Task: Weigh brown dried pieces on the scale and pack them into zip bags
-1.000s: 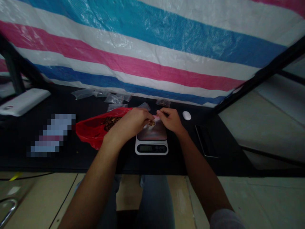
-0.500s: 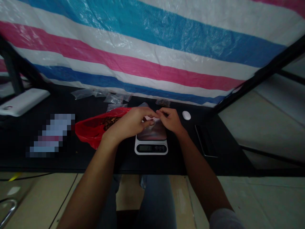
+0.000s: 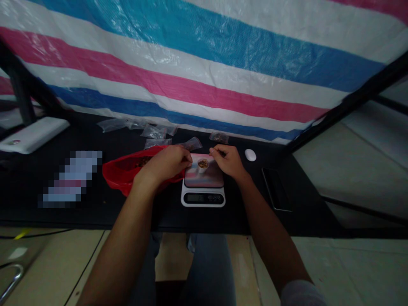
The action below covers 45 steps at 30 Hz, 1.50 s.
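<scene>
Two hands are observed held apart, the left hand [image 3: 164,163] above a red plastic bag [image 3: 119,178] and the right hand [image 3: 228,160] beside the pan, the fingertips of each drawn together near a small white cup [image 3: 202,166]. The cup is seated on the pan [image 3: 204,179] of a white digital scale [image 3: 191,204], and brown pieces [image 3: 203,163] are contained in it. Whether anything is pinched between the fingers cannot be determined. More brown pieces [image 3: 142,162] are held in the bag. Small clear zip bags [image 3: 156,131] are laid along the back of the black counter [image 3: 41,216], and a white mouse [image 3: 250,155] is placed to the right. Fingers are best kept clear of the pan and cup, so that the display is not disturbed. The display digits are too dim to be read, and no brand or label is legible.
</scene>
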Motion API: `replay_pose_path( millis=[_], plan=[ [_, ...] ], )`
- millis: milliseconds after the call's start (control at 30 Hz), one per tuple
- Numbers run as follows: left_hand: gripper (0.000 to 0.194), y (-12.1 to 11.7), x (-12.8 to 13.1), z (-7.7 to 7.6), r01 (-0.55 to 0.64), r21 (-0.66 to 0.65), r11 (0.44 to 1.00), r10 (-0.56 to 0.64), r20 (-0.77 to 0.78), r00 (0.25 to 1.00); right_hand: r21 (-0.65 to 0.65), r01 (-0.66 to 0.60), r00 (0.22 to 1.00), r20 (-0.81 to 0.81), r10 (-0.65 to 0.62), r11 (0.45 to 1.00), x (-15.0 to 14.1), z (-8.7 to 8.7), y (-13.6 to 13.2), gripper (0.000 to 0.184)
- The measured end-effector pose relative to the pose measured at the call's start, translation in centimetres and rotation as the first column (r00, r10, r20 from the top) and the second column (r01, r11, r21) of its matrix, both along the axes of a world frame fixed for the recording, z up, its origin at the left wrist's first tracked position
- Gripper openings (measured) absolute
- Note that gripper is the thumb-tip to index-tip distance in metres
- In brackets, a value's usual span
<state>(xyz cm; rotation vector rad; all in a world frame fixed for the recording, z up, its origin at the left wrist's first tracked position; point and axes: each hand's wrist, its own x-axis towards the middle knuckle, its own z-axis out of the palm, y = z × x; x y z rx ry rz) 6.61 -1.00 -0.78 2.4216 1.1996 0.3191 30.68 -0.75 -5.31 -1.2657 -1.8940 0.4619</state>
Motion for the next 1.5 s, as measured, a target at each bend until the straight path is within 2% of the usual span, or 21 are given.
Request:
replay_pose_path(
  millis=[300, 467, 567, 633, 733, 833, 933, 1000, 1100, 1167, 1333, 1433, 1500],
  plan=[
    [0.018, -0.3, 0.2, 0.0, -0.084, -0.009, 0.996, 0.084, -0.015, 0.996, -0.002, -0.008, 1.000, 0.000, 0.008, 1.000, 0.1, -0.1, 0.0, 0.037],
    [0.021, -0.6, 0.7, 0.4, -0.006, 0.096, 0.995, -0.015, 0.218, 0.976, -0.016, -0.001, 1.000, 0.002, 0.001, 1.000, 0.1, -0.1, 0.0, 0.036],
    [0.026, -1.0, 1.0, 0.9, 0.051, 0.114, 0.992, -0.079, 0.254, 0.964, -0.014, -0.007, 1.000, 0.000, 0.007, 1.000, 0.0, -0.1, 0.0, 0.035],
    [0.031, -1.1, 0.4, 1.4, 0.057, 0.110, 0.992, -0.079, 0.210, 0.975, -0.007, -0.005, 1.000, 0.005, 0.005, 1.000, 0.1, -0.1, 0.0, 0.036],
    [0.033, -1.3, -1.5, 2.2, -0.014, 0.052, 0.999, 0.007, 0.137, 0.991, -0.001, 0.003, 1.000, 0.017, -0.003, 1.000, 0.1, 0.0, 0.1, 0.036],
    [0.027, -1.5, -3.4, 2.2, -0.063, -0.140, 0.988, 0.061, -0.014, 0.998, -0.004, -0.002, 1.000, 0.023, 0.002, 1.000, 0.0, 0.0, 0.1, 0.035],
    [0.023, -1.8, -3.5, 1.5, -0.126, -0.326, 0.937, 0.077, -0.158, 0.984, -0.006, -0.006, 1.000, 0.018, 0.006, 1.000, -0.1, -0.1, 0.0, 0.034],
    [0.022, -2.1, -2.9, 0.8, -0.169, -0.335, 0.927, 0.091, -0.237, 0.967, -0.003, -0.002, 1.000, 0.020, 0.002, 1.000, -0.1, -0.1, 0.0, 0.033],
    [0.021, -2.2, -2.6, 0.6, -0.177, -0.260, 0.949, 0.098, -0.292, 0.952, 0.001, -0.002, 1.000, 0.021, 0.002, 1.000, 0.0, -0.1, 0.0, 0.033],
    [0.026, -2.2, -3.4, 1.0, -0.151, -0.228, 0.962, 0.096, -0.235, 0.967, 0.002, -0.006, 1.000, 0.016, 0.006, 1.000, 0.0, 0.0, 0.0, 0.034],
    [0.028, -2.9, -6.8, 3.3, -0.109, -0.166, 0.980, 0.121, 0.070, 0.990, -0.003, -0.007, 1.000, 0.024, 0.008, 1.000, -0.1, 0.0, -0.1, 0.035],
    [0.026, -3.4, -7.7, 3.8, -0.035, -0.265, 0.964, 0.060, 0.087, 0.994, -0.017, 0.005, 1.000, 0.031, -0.005, 1.000, -0.1, 0.0, -0.1, 0.036],
    [0.029, -3.2, -7.8, 3.3, -0.079, -0.281, 0.957, 0.090, 0.028, 0.996, -0.022, 0.016, 0.999, 0.029, -0.016, 1.000, -0.1, 0.0, -0.1, 0.036]
  ],
)
